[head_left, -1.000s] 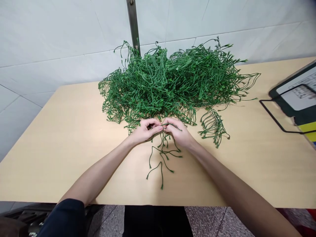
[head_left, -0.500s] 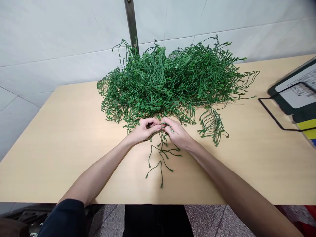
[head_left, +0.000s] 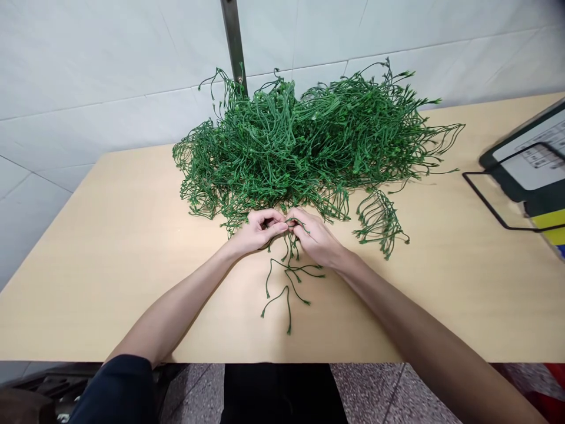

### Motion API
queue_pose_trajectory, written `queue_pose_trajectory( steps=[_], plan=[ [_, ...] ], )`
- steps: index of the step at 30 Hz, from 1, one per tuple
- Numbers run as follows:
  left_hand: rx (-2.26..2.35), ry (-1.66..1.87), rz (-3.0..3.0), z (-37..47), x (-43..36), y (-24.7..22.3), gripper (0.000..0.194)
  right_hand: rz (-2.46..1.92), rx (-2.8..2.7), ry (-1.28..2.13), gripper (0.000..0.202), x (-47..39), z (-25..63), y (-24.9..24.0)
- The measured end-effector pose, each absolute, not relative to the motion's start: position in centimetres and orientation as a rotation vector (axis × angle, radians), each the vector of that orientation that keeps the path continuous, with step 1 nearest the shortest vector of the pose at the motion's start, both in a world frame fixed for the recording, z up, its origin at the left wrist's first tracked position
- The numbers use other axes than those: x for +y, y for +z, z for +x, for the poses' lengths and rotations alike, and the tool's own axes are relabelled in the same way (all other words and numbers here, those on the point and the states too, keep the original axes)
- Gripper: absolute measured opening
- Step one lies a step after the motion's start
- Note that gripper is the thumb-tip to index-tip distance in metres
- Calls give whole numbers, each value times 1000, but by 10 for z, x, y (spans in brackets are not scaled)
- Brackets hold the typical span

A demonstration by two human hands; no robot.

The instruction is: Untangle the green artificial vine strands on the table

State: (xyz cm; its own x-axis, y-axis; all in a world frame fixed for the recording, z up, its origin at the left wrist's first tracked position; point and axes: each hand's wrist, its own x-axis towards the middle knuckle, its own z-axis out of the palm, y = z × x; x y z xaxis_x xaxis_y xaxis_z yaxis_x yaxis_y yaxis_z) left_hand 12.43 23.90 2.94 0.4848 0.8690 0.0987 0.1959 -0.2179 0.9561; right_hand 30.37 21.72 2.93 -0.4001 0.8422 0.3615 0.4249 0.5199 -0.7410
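Observation:
My left hand [head_left: 258,232] and my right hand [head_left: 316,237] meet at the front of a big tangled heap of thin green artificial plant stems [head_left: 304,144]. Thumbs and fingers of both are pinched together on a green plastic stem [head_left: 302,224], part of which pokes out over my right fingers. The exact spot where they grip is hidden by the fingertips. Several loose forked stems [head_left: 288,290] lie on the table just below my hands, between the forearms. A smaller row of stems [head_left: 383,219] lies apart, right of my right hand.
The light wooden table [head_left: 110,282] runs up to a pale tiled wall [head_left: 110,53]. A metal post [head_left: 233,44] rises behind the heap. At the right edge stands a dark container with a white label [head_left: 534,159], its black wire handle [head_left: 489,206] reaching over the table.
Both hands keep the same pinch in nearly the same place. The whole view has shifted very slightly; the stems lie as before.

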Motion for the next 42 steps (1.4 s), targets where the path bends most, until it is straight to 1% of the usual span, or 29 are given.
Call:
queue_pose_trajectory(
  steps=[6,14,18,20,22,26,31,37,42],
  plan=[
    [910,869,1596,125,238,34,45,-984,-1988,759,16,215,304,31],
    [936,1077,1350,125,241,27,43,-1069,-1753,827,9,220,308,26],
    [939,1118,1288,126,244,25,46,-1035,-1804,788,19,218,306,28],
    [921,1124,1289,126,244,26,46,-1046,-1806,761,18,218,305,29],
    [905,1136,1290,126,244,26,47,-1065,-1751,820,18,218,304,30],
    [873,1153,1296,126,244,27,45,-1116,-1567,1001,25,221,306,30],
    [787,1110,1246,123,244,26,38,-1115,-1441,1074,31,222,307,33],
    [784,1107,1210,123,244,27,35,-1109,-1356,1155,30,221,306,37],
    [768,1042,1198,123,243,27,40,-1001,-1206,1484,39,223,307,39]
  ],
)
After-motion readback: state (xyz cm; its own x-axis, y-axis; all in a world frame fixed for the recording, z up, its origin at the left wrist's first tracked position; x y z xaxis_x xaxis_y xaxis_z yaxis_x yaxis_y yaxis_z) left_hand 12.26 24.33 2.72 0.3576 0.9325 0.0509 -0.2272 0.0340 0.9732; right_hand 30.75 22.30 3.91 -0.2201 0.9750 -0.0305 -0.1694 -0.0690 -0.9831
